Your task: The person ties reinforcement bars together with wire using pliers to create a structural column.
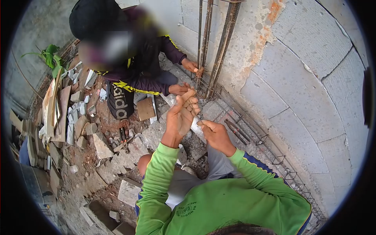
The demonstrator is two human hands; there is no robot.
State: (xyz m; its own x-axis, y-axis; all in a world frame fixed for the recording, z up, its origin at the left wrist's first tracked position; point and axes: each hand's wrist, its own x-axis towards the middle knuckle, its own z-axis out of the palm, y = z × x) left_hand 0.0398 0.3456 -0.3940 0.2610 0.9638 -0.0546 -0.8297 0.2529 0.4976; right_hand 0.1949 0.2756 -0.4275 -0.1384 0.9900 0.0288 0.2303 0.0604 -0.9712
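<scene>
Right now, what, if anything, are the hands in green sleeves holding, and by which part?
It cannot be told: the left hand is partly curled and the right hand seems to pinch, but anything there is too small to see.

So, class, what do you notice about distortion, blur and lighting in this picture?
Head view: wide-angle distortion, with a dark rounded border and bowed joints in the wall; head view: a heavy blur patch below the co-worker's cap, while the left hand and right hand look fairly sharp; head view: soft, diffuse light, without hard shadows around the hands.
</scene>
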